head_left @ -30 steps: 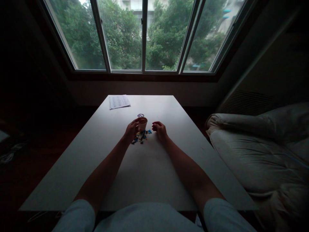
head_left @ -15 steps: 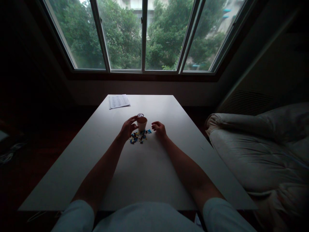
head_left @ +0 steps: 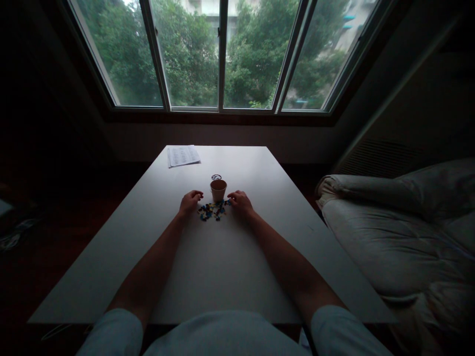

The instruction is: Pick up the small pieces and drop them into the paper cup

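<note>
A paper cup [head_left: 218,192], brown inside and pale outside, stands upright on the white table [head_left: 230,267]. Small building-block-like pieces [head_left: 212,211] in blue, yellow and dark colours lie scattered in front of it. Left of the cup and pieces, my left hand [head_left: 190,200] is apart from the cup, its fingers loosely bent and nothing visible in them. On the other side, my right hand [head_left: 241,201] has its fingertips pinched down at the right edge of the pieces, by a blue one. What they grip is too small to make out.
Behind the cup lies a small dark-rimmed round thing [head_left: 216,177]. Printed sheets of paper [head_left: 184,155] rest at the table's far left corner. To the right stands a couch with pale cushions [head_left: 374,237]; a window [head_left: 222,59] is beyond the table.
My left hand has let go of the cup and moved back toward me, slightly left. My right hand has moved left and down to the pieces. The cup stays in place.
</note>
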Demonstrator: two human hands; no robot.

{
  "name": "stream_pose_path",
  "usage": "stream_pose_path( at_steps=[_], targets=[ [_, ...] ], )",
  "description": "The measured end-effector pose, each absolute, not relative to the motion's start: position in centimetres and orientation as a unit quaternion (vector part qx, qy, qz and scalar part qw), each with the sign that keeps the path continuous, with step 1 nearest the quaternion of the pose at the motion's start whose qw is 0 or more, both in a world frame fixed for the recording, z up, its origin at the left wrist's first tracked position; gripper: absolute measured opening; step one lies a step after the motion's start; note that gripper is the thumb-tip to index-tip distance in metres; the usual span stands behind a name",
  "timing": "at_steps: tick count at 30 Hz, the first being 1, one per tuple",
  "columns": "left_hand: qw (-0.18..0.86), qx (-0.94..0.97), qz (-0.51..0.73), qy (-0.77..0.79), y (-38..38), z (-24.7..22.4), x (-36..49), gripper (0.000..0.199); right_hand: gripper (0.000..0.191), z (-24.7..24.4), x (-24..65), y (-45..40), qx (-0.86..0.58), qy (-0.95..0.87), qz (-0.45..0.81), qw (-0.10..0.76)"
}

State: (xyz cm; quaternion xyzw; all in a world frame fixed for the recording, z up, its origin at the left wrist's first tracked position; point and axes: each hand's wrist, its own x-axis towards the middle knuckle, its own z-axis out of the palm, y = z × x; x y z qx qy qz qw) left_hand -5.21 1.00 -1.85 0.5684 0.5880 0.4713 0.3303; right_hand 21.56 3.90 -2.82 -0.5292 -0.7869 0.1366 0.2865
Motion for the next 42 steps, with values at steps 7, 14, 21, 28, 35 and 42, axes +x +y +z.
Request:
stream_pose_path(
  at_steps=[7,14,21,28,35,42],
  targets=[
    [0.185,0.693,0.338,0.61,-0.2,-2.1,-4.2,0.026,0.021,-2.3,20.3,2.5,-0.496,-0.83,0.119,0.225],
    [0.125,0.747,0.283,0.588,-0.4,-1.9,-4.0,0.027,0.022,-2.8,20.1,2.9,-0.454,-0.847,0.138,0.241],
    [0.113,0.767,0.234,0.586,-0.7,-1.6,-3.6,0.027,0.024,-2.7,20.2,3.0,-0.531,-0.784,0.135,0.29],
    [0.096,0.795,0.209,0.562,-0.8,-1.8,-3.4,0.03,0.017,-3.0,20.3,2.9,-0.517,-0.804,0.126,0.266],
    [0.081,0.806,0.191,0.554,-1.0,-1.4,-3.3,0.037,0.025,-3.4,20.3,3.1,-0.45,-0.826,0.155,0.302],
    [0.07,0.817,0.177,0.545,-1.3,-1.2,-3.2,0.036,0.028,-3.1,19.7,2.5,-0.44,-0.84,0.148,0.281]
  ],
)
